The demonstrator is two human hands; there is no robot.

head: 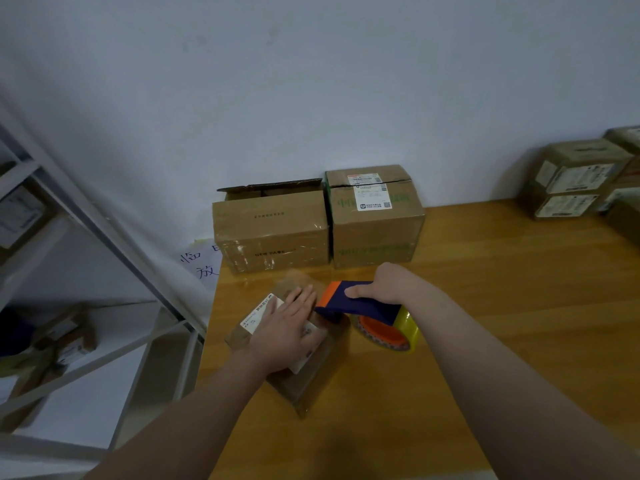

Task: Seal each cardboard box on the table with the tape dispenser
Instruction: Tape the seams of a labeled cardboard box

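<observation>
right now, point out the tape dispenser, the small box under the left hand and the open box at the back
tape dispenser [363, 308]: head view, on its blue body
small box [308, 382]: head view, on its bare brown near side
open box [270, 230]: head view, on its front face

Tape dispenser [367, 311] right of small box [304, 368].

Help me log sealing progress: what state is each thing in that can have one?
small box: closed, pressed down by the left hand.
left hand: flat, fingers straight, on the small box's top.
right hand: grips the tape dispenser.
tape dispenser: held, front end at the small box's right edge, roll loaded.
back left box: top flap raised, open.
back right box: closed, labelled.
far right boxes: stacked, closed.
</observation>
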